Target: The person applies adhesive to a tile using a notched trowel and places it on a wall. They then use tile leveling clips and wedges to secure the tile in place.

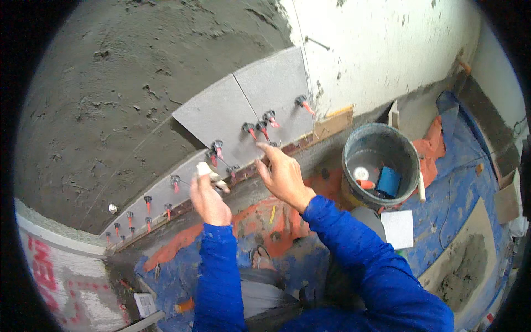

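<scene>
Low on the wall, grey tiles (221, 102) stand in a row along the bottom of wet grey mortar (105, 94). Black-and-red tile levelling clips (268, 118) stick out of their joints and lower edge. My left hand (211, 203) is closed around a few small whitish pieces in front of the lower tiles; their kind cannot be made out. To its right, my right hand (285, 176) reaches toward the tile edge just below the clips. Its index finger and thumb are apart, and nothing shows between them. Whether a fingertip touches the tile, I cannot tell.
A dark bucket (349, 166) at my right holds a blue block and an orange-handled tool. Blue sheeting (442, 199) and orange sheeting (282, 232) cover the floor. A mortar-smeared board (481, 227) lies at far right, and a white square (397, 229) lies near the bucket.
</scene>
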`<state>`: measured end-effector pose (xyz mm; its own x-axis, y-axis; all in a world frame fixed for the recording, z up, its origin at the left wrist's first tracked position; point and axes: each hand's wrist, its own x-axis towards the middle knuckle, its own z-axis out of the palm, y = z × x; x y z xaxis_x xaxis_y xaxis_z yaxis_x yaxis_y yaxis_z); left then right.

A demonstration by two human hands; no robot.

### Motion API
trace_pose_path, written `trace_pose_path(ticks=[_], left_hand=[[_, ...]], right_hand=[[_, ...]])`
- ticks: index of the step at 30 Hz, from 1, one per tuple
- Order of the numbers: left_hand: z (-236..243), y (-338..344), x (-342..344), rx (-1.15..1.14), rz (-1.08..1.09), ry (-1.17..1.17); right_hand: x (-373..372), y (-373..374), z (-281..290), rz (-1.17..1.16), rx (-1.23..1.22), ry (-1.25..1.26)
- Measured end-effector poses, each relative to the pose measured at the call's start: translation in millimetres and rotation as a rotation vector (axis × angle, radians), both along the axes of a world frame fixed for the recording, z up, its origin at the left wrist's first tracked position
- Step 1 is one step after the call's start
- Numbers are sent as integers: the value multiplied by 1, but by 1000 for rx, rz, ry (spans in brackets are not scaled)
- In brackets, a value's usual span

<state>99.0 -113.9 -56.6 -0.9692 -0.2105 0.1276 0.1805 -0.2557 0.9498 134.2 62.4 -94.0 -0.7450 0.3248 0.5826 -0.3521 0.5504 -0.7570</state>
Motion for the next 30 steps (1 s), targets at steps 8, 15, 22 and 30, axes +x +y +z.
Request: trace_pose_path(ticks=[8,15,22,30], left_hand=[[2,-16,-2,-248,-64,49],[-14,33,-5,-59,-283,-256],[13,28,-25,-393,120,166],[17,12,-29,-246,48,122]], right_hand=[[-6,12,3,-38,16,-51],[-36,4,31,-63,228,-150],[-41,-7,32,-20,285,-313],[-44,-5,30,-73,-50,-146]])
